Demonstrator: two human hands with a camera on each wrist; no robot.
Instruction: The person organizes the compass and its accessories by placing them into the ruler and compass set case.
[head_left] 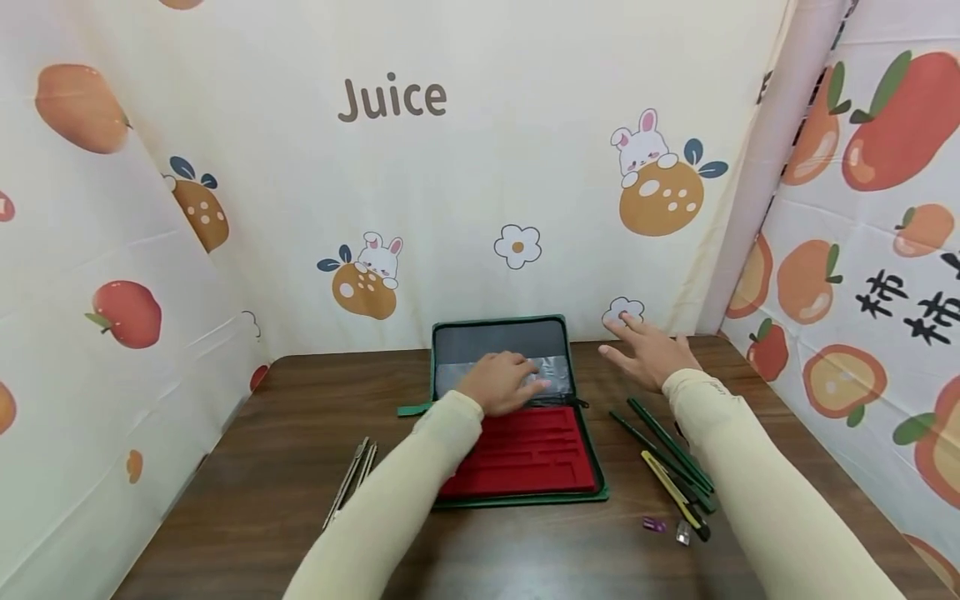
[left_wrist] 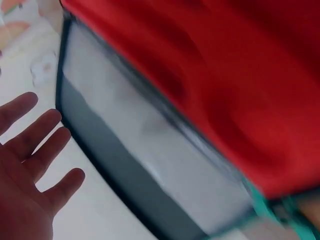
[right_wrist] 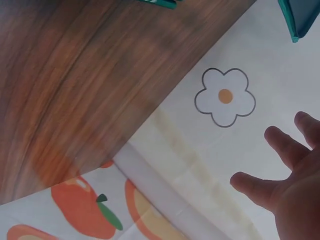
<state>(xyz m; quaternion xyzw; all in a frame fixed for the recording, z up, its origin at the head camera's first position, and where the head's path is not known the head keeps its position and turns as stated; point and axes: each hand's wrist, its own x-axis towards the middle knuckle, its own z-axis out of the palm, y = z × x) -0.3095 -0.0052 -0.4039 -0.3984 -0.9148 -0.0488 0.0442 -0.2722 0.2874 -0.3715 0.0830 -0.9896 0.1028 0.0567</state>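
Note:
An opened green zip case (head_left: 525, 502) lies in the middle of the table, its red moulded insert (head_left: 534, 454) towards me and its grey lid (head_left: 498, 340) raised at the back. Over the seam between lid and insert is my left hand (head_left: 498, 383), fingers spread and holding nothing. The left wrist view shows those fingers (left_wrist: 47, 155) straight, beside the lid with its clear pocket (left_wrist: 135, 120). My right hand (head_left: 647, 354) hovers right of the case, fingers spread, with nothing in it. Beneath it lie green pencils (head_left: 671, 446) and a yellow cutter knife (head_left: 670, 487).
Slim silver metal tools (head_left: 352, 479) lie left of the case, partly behind my left forearm. A small purple piece (head_left: 654, 524) and a small silvery piece (head_left: 683, 533) sit near the cutter. Printed curtains (head_left: 480, 167) enclose the brown wooden table (head_left: 300, 417) at the back and sides.

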